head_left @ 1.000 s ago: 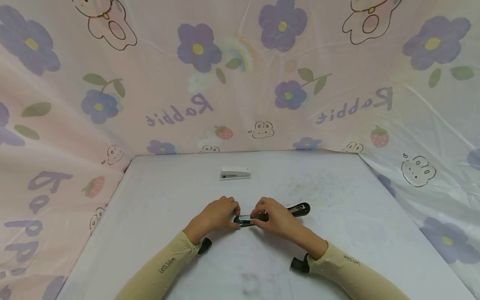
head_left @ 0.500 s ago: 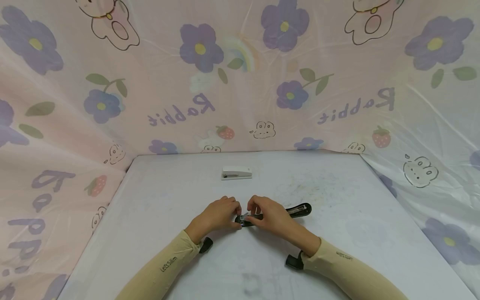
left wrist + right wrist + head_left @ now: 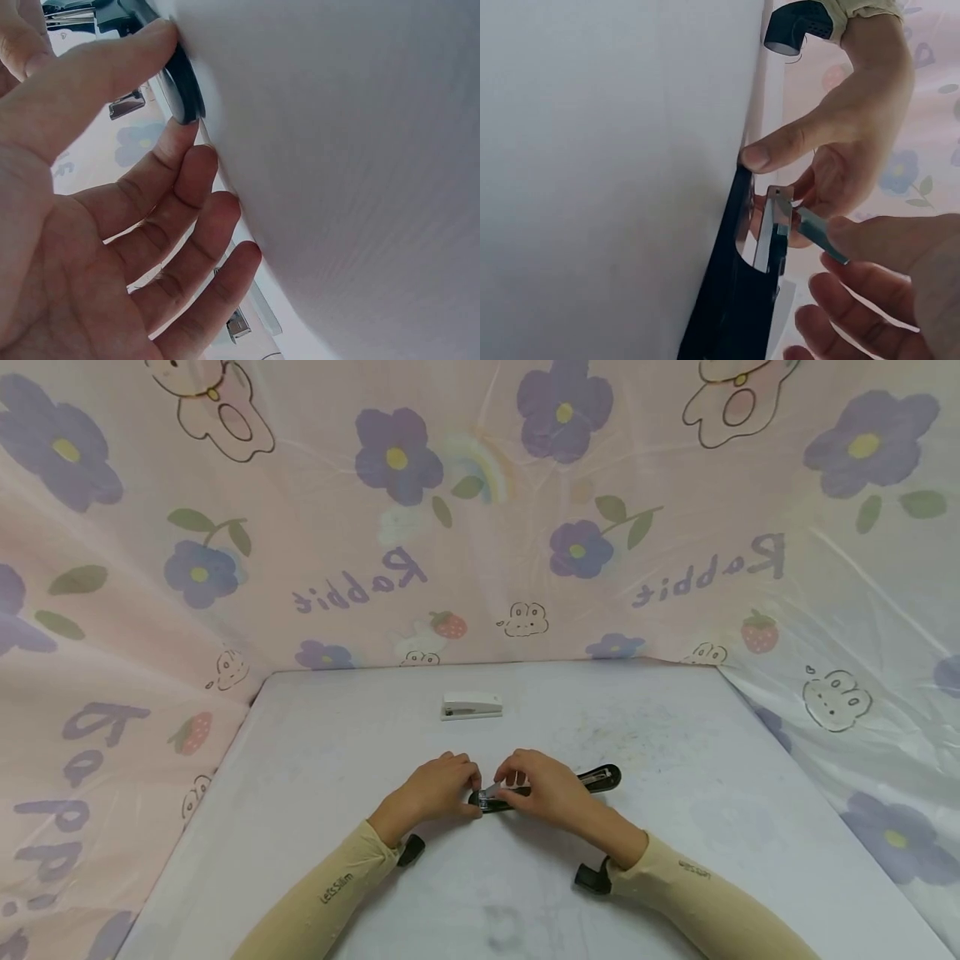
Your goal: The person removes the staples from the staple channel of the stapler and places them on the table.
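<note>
A black stapler (image 3: 600,778) lies opened out on the table, its metal channel (image 3: 778,212) showing in the right wrist view. My left hand (image 3: 431,792) pinches the stapler's left end between thumb and forefinger; the other fingers stay fairly straight in the left wrist view. Between the thumb and forefinger of my right hand (image 3: 551,789) is a short silver strip of staples (image 3: 822,235). It slants beside the channel, one end right at the metal. My right hand hides the middle of the stapler in the head view.
A white stapler (image 3: 472,706) sits farther back on the white table (image 3: 337,718). A patterned cloth (image 3: 480,552) hangs behind the table and along its sides. Black wrist devices (image 3: 592,878) stick out below both sleeves.
The silver strip lay flat along the stapler a second ago; now it slants up in my right fingers. My right hand shifted slightly, while the left stayed in place.
</note>
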Tool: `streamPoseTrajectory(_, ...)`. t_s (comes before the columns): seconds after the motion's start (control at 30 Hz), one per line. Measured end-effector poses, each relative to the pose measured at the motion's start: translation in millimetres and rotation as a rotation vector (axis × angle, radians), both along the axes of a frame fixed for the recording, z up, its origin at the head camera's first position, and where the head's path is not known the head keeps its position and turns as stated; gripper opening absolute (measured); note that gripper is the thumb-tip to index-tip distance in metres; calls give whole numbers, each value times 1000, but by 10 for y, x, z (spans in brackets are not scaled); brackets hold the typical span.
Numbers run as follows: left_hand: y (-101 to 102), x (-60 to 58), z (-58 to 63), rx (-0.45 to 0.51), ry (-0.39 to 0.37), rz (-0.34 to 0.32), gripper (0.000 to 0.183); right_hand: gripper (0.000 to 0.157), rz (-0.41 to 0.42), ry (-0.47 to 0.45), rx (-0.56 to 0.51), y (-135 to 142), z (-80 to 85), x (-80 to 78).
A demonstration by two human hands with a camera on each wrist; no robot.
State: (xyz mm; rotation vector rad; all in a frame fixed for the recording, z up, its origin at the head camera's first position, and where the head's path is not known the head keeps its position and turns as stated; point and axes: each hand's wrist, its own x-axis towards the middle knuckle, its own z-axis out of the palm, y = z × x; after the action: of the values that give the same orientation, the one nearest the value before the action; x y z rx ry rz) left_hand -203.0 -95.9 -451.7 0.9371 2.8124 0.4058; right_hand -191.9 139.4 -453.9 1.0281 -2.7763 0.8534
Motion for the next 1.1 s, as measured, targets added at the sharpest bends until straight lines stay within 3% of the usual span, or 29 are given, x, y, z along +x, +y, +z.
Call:
streamPoseTrajectory(0.77, 9, 0, -7, 2, -19, 17, 31, 13, -11, -52, -37, 277, -3, 213)
streamPoseTrajectory(1.1, 21, -6, -25, -4, -14, 20, 31, 15, 52, -90, -70, 288, -77, 292)
